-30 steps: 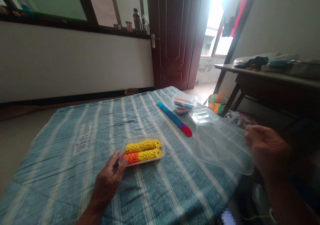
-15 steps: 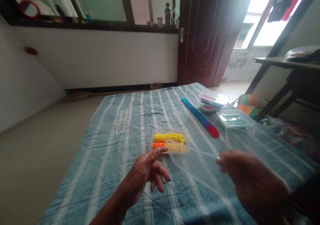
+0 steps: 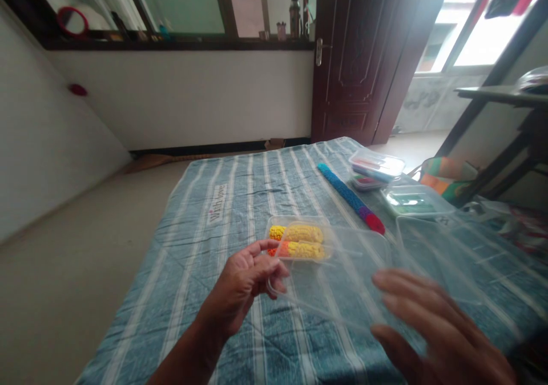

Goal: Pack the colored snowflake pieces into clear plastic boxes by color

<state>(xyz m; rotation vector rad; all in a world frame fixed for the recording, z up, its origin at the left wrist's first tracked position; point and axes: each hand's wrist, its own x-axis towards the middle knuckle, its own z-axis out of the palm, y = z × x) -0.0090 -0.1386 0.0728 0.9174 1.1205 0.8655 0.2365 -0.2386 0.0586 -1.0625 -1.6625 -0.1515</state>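
Observation:
A clear plastic lid point(image 3: 334, 271) hovers over the striped blue cloth point(image 3: 222, 214), held level between both hands. My left hand point(image 3: 248, 279) pinches the lid's left edge with curled fingers. My right hand point(image 3: 432, 333) is under and against its right side, fingers stretched out and motion-blurred. Just beyond the lid sits a clear tray point(image 3: 274, 224) with two beaded rolls, one yellow point(image 3: 303, 234) and one yellow and orange point(image 3: 299, 250), partly seen through the lid.
A long blue beaded roll with a purple and red end point(image 3: 349, 197) lies further back. Clear boxes point(image 3: 377, 165), point(image 3: 415, 199) and a large empty container point(image 3: 466, 254) stand at the right. A dark door and a side table are beyond.
The lid has come leftward and down toward the tray of rolls. My left hand left the tray and now pinches the lid's left edge. The camera view swung left.

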